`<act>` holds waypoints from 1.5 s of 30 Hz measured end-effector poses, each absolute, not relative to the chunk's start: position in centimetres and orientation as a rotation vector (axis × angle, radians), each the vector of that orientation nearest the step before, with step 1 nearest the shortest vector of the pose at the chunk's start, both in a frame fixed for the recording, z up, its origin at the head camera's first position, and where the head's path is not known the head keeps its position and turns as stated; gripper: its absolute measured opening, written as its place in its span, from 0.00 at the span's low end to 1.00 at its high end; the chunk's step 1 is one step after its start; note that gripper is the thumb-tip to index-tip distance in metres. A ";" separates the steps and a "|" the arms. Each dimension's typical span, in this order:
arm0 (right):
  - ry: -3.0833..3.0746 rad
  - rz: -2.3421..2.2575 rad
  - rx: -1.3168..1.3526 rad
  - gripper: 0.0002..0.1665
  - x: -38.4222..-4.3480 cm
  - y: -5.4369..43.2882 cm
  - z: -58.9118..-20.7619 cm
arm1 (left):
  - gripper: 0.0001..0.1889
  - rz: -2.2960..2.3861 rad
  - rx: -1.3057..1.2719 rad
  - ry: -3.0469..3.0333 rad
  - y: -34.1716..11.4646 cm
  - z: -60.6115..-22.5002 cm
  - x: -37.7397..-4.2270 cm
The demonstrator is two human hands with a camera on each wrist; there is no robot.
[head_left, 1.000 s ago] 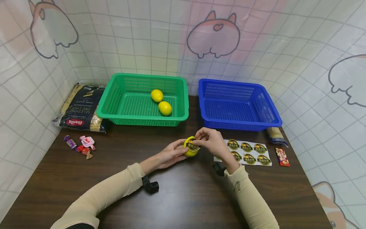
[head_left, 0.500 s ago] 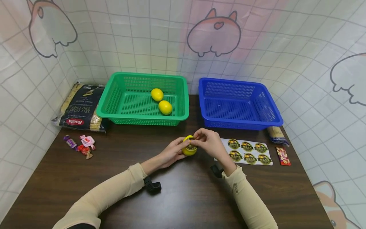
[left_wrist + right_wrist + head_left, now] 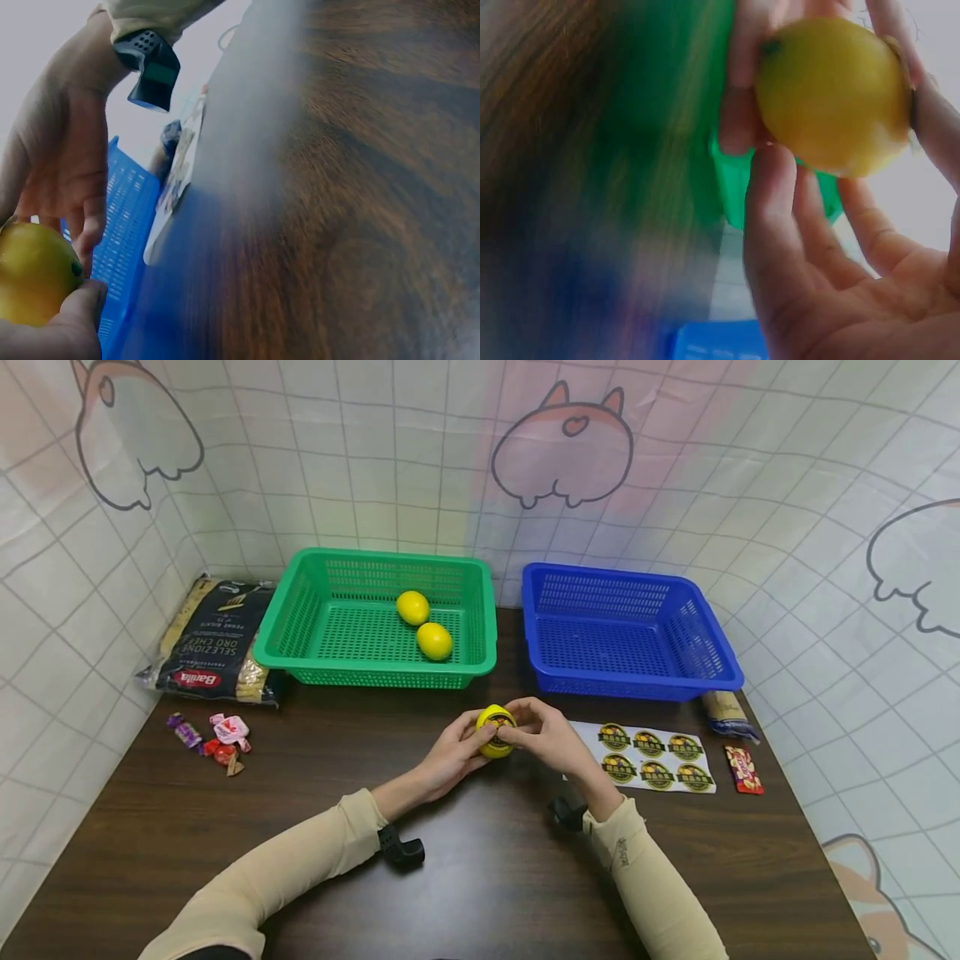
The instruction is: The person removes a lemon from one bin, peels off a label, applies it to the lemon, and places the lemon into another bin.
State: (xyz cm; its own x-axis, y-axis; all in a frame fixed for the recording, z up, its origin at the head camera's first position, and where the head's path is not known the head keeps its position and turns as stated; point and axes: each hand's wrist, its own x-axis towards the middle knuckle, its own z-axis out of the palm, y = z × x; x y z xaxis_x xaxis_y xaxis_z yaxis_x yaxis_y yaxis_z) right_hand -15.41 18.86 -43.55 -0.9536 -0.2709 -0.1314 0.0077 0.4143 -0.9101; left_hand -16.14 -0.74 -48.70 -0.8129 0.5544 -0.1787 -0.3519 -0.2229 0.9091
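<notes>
Above the table, my left hand [image 3: 442,760] grips a yellow lemon [image 3: 829,94], its thumb in front and its fingers behind. A round black-and-yellow sticker [image 3: 498,722] lies over the side of the lemon that faces the head camera. My right hand [image 3: 557,742] holds the lemon from the other side, its thumb pressing on the sticker and its fingers against the fruit. Only the dark edge of the sticker shows in the right wrist view. A white sheet of similar stickers [image 3: 655,785] lies on the table, partly behind the right wrist.
The green basket [image 3: 375,678] at the back holds two lemons [image 3: 434,642]. Right of it stands a blue basket [image 3: 630,685]. A pasta bag [image 3: 213,643] and wrapped candies [image 3: 225,752] lie at the left, a red packet [image 3: 743,770] and another bag [image 3: 727,717] at the right.
The sticker's right edge, pinched and standing off the lemon a second ago, now lies against it under my right thumb. Both hands have turned the lemon slightly and raised it a little in view.
</notes>
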 end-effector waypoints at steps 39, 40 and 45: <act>2.034 -1.842 -0.402 0.31 -15.0 19.6 -44.7 | 0.19 2.099 0.347 1.229 -2.1 -48.0 -15.5; 2.044 -1.832 -0.415 0.31 -15.0 19.6 -44.7 | 0.20 2.095 0.342 1.236 -2.1 -48.0 -15.5; 2.032 -1.798 -0.477 0.32 -14.9 19.7 -44.7 | 0.21 2.072 0.343 1.262 -2.2 -48.2 -15.6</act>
State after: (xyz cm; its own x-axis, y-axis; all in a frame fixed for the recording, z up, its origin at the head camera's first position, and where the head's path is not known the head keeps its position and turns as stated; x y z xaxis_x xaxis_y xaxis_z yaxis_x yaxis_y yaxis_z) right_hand -14.88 19.67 -44.68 -0.8684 -0.4921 -0.0602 -0.0003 0.1219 -0.9925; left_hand -15.63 -2.23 -48.17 -0.7360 0.6665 -0.1188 -0.4113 -0.3007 0.8605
